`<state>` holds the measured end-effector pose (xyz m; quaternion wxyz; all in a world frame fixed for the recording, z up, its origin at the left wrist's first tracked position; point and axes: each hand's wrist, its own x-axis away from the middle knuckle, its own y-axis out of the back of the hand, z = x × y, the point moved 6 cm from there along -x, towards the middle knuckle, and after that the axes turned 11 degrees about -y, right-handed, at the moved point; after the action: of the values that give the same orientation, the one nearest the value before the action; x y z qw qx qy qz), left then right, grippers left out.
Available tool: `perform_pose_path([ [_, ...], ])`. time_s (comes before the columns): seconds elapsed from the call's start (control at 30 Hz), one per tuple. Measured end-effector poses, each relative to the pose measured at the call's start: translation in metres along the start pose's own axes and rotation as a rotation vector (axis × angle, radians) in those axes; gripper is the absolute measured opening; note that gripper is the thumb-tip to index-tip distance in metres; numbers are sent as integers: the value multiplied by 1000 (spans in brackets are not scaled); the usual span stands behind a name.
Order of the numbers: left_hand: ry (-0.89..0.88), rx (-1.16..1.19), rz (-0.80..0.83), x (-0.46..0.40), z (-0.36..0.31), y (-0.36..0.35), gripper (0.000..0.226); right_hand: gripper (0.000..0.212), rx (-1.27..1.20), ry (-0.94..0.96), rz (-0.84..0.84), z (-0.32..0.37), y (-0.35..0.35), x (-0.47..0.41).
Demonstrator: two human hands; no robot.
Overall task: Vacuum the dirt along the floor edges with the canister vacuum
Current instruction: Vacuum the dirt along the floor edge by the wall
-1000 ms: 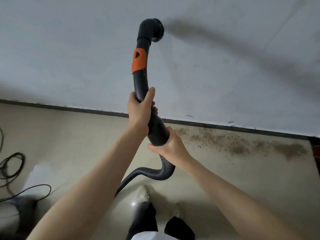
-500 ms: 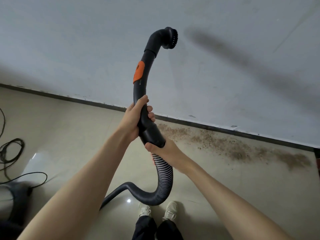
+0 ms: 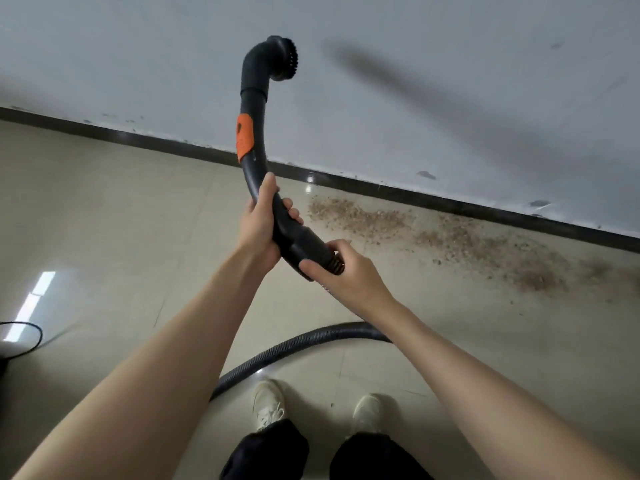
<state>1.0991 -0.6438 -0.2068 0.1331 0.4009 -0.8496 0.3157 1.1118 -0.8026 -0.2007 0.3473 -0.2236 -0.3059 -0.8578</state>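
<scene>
Left hand (image 3: 258, 223): fingers wrapped around the black curved wand (image 3: 254, 174) of the vacuum, thumb laid up along the tube. Right hand (image 3: 341, 268): fingers curled around the wand's lower cuff, where the ribbed hose (image 3: 294, 348) joins. The wand is held up in the air in front of the wall (image 3: 450, 64), clear of the floor (image 3: 104, 220). An orange collar (image 3: 244, 136) sits partway up the tube; the round brush nozzle (image 3: 285, 62) at the top faces right, with bristles visible. The hose loops down behind the right forearm and runs across the floor, passing just ahead of two white shoes (image 3: 268, 405).

Dirt (image 3: 433, 233): a brown granular band lies on the beige tiled floor along the dark baseboard (image 3: 450, 202), right of the hands, thinning to a darker smear toward the right edge. The wall is scuffed and carries the wand's shadow. A black cable (image 3: 31, 332) loops at the floor's left edge. The canister itself cannot be made out.
</scene>
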Motion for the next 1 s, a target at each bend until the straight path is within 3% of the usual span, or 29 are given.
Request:
perform_pose_path([
  [0.33, 106, 96, 2, -111, 161, 80, 28, 63, 614, 122, -176, -115, -39, -136],
  [0.5, 140, 14, -85, -164, 238, 114, 48, 72, 834, 198, -266, -177, -50, -204],
  [0.63, 179, -53, -165, -209, 265, 133, 53, 69, 851, 160, -267, -210, -74, -257],
  [1.0, 233, -78, -67, -246, 297, 173, 35, 66, 687, 93, -98, -236, -121, -303],
])
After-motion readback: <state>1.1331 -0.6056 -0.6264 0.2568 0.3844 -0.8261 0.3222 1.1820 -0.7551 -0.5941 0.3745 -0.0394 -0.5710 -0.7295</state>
